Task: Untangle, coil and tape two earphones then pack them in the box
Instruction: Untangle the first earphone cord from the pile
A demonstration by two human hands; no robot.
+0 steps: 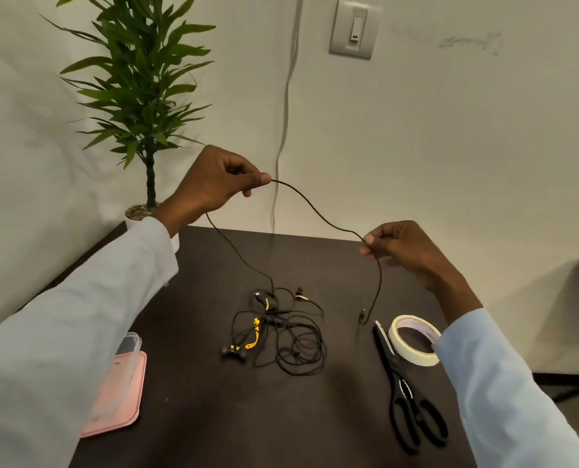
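A tangle of black earphone cables with yellow parts [281, 332] lies in the middle of the dark table [213, 417]. One black cable [318, 214] is lifted out of it and stretches between my hands above the table. My left hand [217, 182] pinches it high at the left, and my right hand [399, 246] pinches it lower at the right. From my right hand the cable's end hangs down to a plug [362, 315] just above the table. From my left hand the cable drops back into the tangle.
A roll of masking tape [416, 339] and black scissors [406, 396] lie at the right. A pink lid [119, 396] and a clear box [129, 344] sit at the left edge, partly behind my sleeve. A potted plant [143, 96] stands at the back left.
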